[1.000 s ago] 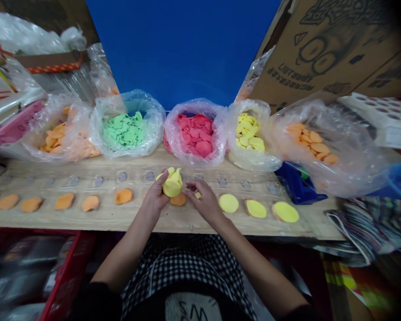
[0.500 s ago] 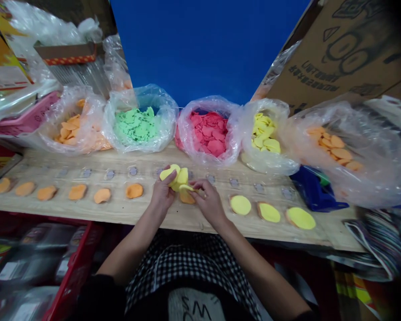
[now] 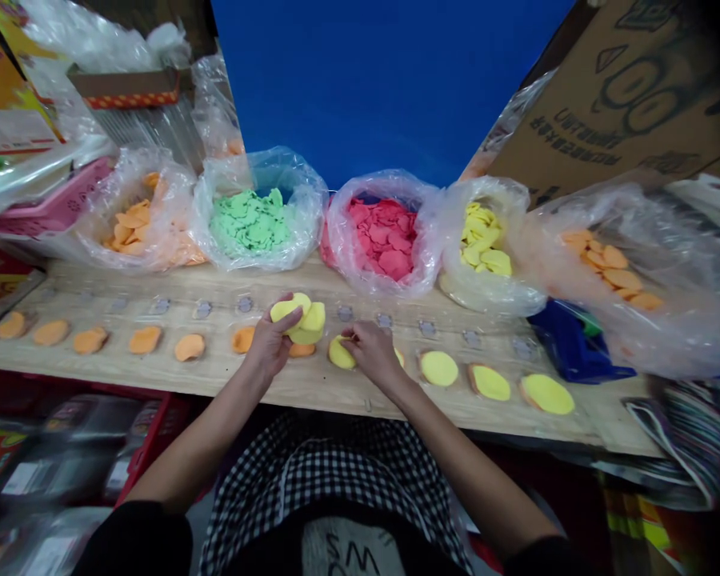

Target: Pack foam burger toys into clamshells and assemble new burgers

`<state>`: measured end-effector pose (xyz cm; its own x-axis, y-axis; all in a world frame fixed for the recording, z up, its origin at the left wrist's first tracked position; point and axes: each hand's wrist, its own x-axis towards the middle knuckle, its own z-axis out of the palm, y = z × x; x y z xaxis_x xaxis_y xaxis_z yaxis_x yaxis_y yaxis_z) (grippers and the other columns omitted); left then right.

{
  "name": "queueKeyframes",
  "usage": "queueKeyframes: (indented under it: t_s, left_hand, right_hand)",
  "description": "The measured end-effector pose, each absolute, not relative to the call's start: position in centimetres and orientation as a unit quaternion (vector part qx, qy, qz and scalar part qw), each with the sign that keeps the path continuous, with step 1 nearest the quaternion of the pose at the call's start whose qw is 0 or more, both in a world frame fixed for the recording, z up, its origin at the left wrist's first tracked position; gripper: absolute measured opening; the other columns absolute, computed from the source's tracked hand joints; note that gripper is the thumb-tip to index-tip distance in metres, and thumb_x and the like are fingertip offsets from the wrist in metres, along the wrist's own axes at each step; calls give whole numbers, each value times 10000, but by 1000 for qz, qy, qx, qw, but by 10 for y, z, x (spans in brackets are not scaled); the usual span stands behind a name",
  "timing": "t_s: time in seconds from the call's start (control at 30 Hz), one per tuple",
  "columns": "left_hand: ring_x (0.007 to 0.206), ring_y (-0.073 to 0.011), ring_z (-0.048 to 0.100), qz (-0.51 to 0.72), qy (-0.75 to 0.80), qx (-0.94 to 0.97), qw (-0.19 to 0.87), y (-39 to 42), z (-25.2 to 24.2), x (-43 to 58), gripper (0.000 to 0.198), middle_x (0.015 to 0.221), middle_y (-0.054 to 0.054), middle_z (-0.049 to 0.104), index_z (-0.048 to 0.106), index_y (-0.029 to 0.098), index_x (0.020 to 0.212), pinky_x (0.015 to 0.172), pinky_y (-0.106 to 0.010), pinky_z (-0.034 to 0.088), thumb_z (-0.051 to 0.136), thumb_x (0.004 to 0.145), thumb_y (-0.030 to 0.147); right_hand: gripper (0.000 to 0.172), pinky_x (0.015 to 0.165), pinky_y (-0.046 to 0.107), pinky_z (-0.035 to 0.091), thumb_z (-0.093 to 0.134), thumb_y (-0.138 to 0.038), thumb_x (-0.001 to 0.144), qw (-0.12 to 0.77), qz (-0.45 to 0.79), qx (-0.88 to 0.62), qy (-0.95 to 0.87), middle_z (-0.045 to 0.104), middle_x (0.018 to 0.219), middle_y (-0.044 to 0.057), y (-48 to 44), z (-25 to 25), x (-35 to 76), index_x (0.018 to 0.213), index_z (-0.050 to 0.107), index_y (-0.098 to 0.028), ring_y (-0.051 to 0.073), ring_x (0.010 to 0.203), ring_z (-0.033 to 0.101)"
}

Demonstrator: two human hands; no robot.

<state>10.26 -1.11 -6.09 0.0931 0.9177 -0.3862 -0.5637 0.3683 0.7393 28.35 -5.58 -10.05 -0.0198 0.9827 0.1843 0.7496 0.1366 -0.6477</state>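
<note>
Several yellow discs (image 3: 303, 318) are held in my left hand (image 3: 271, 344), its fingers closed on them above the table. My right hand (image 3: 369, 350) pinches the edge of a single yellow disc (image 3: 339, 353) that lies over a clear tray in the row. To the right, more yellow discs (image 3: 438, 368) rest in clear trays, one partly hidden behind my right hand. Orange discs (image 3: 190, 347) sit in the trays to the left, one of them partly under my left hand.
Open plastic bags behind the row hold orange, green (image 3: 252, 221), red (image 3: 385, 238) and yellow (image 3: 485, 240) pieces. A blue object (image 3: 567, 340) stands at the right. Below left is a red crate (image 3: 150, 440) with clear packages.
My hands have moved apart. The left one shifted left with its yellow discs, and the right one brought a single yellow disc down onto the tray row.
</note>
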Motion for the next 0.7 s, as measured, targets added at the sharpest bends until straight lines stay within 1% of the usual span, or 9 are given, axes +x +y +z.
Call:
queueKeyframes:
  t_s: [0.07,0.1,0.17,0.23,0.3,0.37,0.6,0.7]
  left_hand:
    - [793,-159,621,512,421,213,718,-13,-59,100,507,916,-27,644,572,196,1016,731,-286,519,741,548,97]
    - [799,-162,620,508,419,216,721,-13,-59,99,505,912,-26,644,574,196,1012,735,-289,519,742,545,97]
    - [798,-167,620,503,417,222,724,-15,-58,98,505,893,-24,646,578,194,1004,733,-297,520,745,538,97]
    - [793,-168,619,503,416,225,723,-16,-57,98,506,877,-22,646,580,193,997,729,-299,518,749,529,100]
    - [780,-161,617,507,415,229,720,-17,-58,98,511,871,-19,645,582,193,989,721,-289,514,754,517,100]
    - [758,-153,614,509,419,236,715,-18,-60,96,514,870,-18,644,586,193,981,700,-276,511,760,505,104]
    - [709,-140,597,515,455,244,684,-18,-67,78,504,873,-17,629,591,200,963,588,-236,500,769,495,139]
    - [723,-143,594,517,458,240,683,-19,-66,71,487,892,-24,622,592,194,949,588,-232,499,766,498,135]
  right_hand:
    - [78,768,381,350,558,-256,757,331,141,-625,-693,599,881,62,-55,-96,282,801,588,-199,230,895,512]
    - [102,766,373,355,545,-285,772,354,143,-620,-686,592,885,67,-54,-93,280,798,591,-198,225,891,508]
    - [170,728,337,382,504,-337,800,396,197,-606,-661,581,826,55,-50,-84,273,775,592,-193,192,804,518]
    - [212,661,299,400,491,-375,800,415,286,-593,-628,566,751,28,-45,-77,263,756,588,-192,162,701,514]
    - [208,613,278,402,524,-390,767,422,358,-587,-591,555,712,6,-39,-73,253,748,577,-189,149,649,504]
    - [186,602,271,402,557,-372,733,435,388,-585,-564,550,687,-6,-35,-72,245,728,563,-186,145,635,498]
    - [128,638,269,410,543,-321,739,498,378,-554,-550,557,706,-7,-29,-81,233,742,540,-193,145,678,511]
    - [126,653,272,418,542,-322,741,514,375,-543,-547,554,726,-3,-27,-82,230,764,532,-198,146,698,509]
